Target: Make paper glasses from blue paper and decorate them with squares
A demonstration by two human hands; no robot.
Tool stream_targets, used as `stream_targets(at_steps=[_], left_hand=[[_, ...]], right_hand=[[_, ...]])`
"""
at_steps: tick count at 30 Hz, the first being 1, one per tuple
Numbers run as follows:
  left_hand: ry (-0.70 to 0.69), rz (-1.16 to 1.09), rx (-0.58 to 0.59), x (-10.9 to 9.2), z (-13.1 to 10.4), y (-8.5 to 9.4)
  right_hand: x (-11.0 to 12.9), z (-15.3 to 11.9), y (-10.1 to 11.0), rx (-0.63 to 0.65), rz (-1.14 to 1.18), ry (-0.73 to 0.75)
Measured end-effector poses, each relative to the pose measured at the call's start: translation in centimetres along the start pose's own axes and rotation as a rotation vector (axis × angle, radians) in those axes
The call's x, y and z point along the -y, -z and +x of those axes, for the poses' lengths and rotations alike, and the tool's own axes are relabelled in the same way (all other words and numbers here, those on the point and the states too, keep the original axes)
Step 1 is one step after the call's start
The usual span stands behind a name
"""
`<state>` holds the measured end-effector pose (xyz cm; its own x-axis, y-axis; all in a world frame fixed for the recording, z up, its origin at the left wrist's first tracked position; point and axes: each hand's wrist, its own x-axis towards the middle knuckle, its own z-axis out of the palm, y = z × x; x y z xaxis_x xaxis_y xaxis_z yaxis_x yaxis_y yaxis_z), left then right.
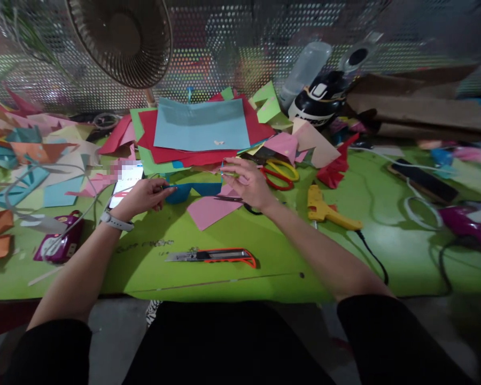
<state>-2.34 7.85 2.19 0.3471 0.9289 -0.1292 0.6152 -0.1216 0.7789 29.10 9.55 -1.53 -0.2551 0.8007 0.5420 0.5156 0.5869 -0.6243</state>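
Observation:
A blue piece of cut paper [192,189] stretches between my two hands just above the green table. Its left end is pinched in my left hand [147,194], which wears a pale wristband. The fingers of my right hand [246,181] are at the paper's other end, with the thumb and a finger closed near a thin blue edge. Under my right hand lie dark-bladed scissors [228,199] and a pink paper piece [214,211]. Closer to me, an orange box cutter [220,255] rests on the table.
Stacked light blue [200,125] and red sheets lie behind my hands. A lit phone [126,184] is by my left wrist. Red and yellow scissors [280,174] and a yellow glue gun [329,208] lie at right. A fan [124,40] stands behind.

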Motion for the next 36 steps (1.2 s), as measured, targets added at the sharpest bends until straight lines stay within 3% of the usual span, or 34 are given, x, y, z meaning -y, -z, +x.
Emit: stream_targets(at_steps=[6,10,13,18,22,26,29,31,33,36], left_hand=[[-0.032,0.054,0.021,-1.1,-0.3,0.4],[-0.032,0.108,0.093,-1.6,-0.5,0.7],[-0.027,0.121,0.024,-1.2,-0.3,0.6],[0.016,0.099,-0.046,-0.6,0.1,0.1],[0.026,0.041,-0.014,-0.9,0.2,-0.2],[0.028,0.069,0.067,-1.6,-0.1,-0.4],[0.033,0.092,0.047,-2.5,-0.6,-0.8],[-0.011,0.097,-0.078,-3.0,-0.8,-1.1],[-0.069,0.100,-0.166,-3.4,-0.9,-1.3],[-0.169,0.187,-0.157,-3.8,-0.8,-1.8]], right_hand=[[0.8,0.1,0.3,0.192,0.068,0.028],[1.6,-0.2,0.1,0.221,0.139,-0.004],[1.8,0.0,0.3,0.180,0.127,-0.019],[1.5,1.2,2.2,-0.011,0.153,-0.085],[1.4,1.9,5.7,-0.119,0.203,-0.150],[1.3,0.7,8.5,-0.159,0.129,-0.189],[1.1,-1.2,8.4,-0.124,0.082,-0.259],[1.1,-2.3,7.7,-0.052,0.075,-0.289],[1.2,-3.1,6.9,0.056,0.032,-0.261],[1.7,-3.6,6.4,0.200,-0.065,-0.166]])
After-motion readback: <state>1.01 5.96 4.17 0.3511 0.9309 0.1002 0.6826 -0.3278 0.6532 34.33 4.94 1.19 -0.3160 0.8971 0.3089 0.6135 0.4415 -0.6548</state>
